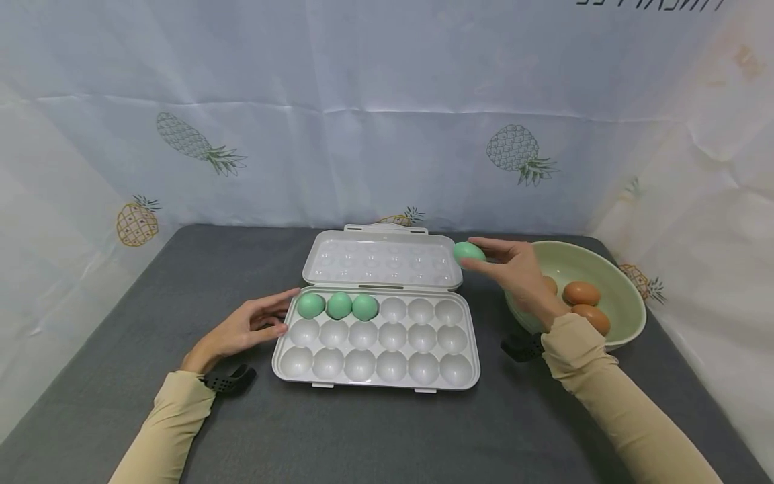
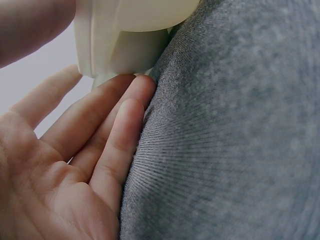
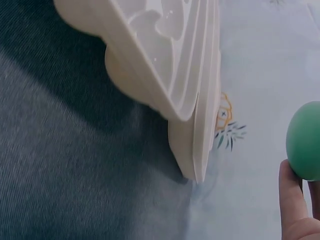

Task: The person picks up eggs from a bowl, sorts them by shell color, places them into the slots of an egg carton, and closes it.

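Observation:
A white egg carton (image 1: pixel 376 351) lies with its lid (image 1: pixel 382 259) folded back behind it. Three green eggs (image 1: pixel 339 306) fill the left half of its back row. My left hand (image 1: pixel 248 327) rests at the carton's left edge. Its fairly straight fingers (image 2: pixel 107 145) reach the side wall in the left wrist view, the thumb above them. Between thumb and fingertips, my right hand (image 1: pixel 514 272) pinches another green egg (image 1: pixel 468 252) in the air, near the lid's right end. This held egg (image 3: pixel 305 142) is partly cut off in the right wrist view.
At the right stands a pale green bowl (image 1: pixel 629 296) with brown eggs (image 1: pixel 582 293) in it, partly behind my right forearm. A dark grey cloth (image 1: pixel 338 437) covers the table. Behind it hangs a white curtain (image 1: pixel 363 154) printed with pineapples.

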`<move>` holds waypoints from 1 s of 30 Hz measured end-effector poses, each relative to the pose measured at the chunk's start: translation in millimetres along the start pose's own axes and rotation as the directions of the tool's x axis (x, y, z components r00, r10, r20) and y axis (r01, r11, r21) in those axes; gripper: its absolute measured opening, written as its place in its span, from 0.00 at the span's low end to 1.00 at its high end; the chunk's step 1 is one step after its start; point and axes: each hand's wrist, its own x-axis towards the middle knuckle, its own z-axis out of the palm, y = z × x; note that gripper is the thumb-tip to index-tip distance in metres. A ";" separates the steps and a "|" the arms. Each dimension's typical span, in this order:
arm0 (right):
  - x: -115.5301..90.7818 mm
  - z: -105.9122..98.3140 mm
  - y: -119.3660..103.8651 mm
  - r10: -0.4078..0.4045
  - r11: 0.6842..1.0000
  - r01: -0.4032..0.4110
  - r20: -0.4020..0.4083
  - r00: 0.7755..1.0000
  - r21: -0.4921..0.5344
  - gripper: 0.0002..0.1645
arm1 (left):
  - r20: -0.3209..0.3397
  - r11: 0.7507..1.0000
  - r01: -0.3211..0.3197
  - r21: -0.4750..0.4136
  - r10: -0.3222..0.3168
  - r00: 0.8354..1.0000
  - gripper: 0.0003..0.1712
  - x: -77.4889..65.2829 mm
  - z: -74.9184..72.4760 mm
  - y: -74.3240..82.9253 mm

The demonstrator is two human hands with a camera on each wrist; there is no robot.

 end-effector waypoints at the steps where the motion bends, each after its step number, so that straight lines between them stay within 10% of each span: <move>1: 0.5 1.9 -0.3 -0.004 1.000 0.004 0.000 1.000 -0.012 0.33 | 0.003 1.000 0.000 -0.003 0.000 1.000 0.38 0.0 -0.2 -0.1; 30: 13.9 60.6 -13.5 -0.108 0.993 0.113 0.143 0.984 -0.023 0.31 | -0.001 1.000 0.003 0.004 -0.003 1.000 0.38 0.5 0.6 0.4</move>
